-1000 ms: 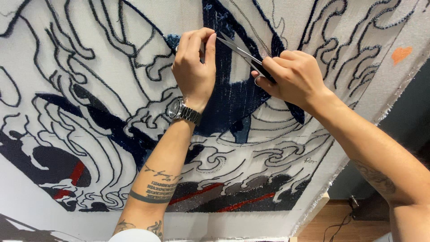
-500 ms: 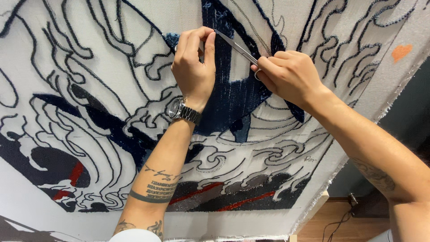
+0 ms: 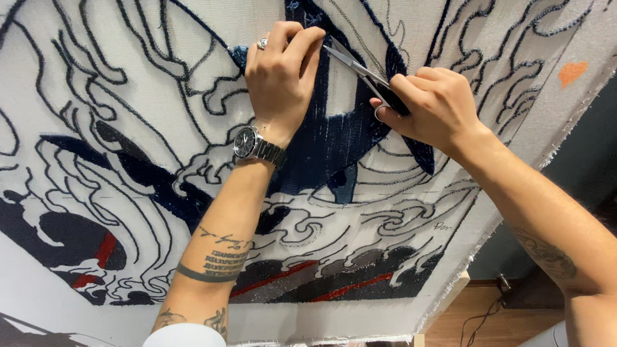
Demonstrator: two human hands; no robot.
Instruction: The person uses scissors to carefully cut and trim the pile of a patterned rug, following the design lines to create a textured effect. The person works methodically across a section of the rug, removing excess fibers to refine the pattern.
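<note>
Right hand grips silver scissors — blades slightly parted; left hand pinches the tufted cloth beside them

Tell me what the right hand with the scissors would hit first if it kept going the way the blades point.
The right hand aims the scissors up-left, so they would probably first meet the left hand, at its fingertips pressed on the dark blue tufted cloth.

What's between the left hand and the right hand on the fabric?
In the head view, the scissors' blades span from the right hand to the left hand's fingertips, over dark blue tufting on the fabric.
</note>
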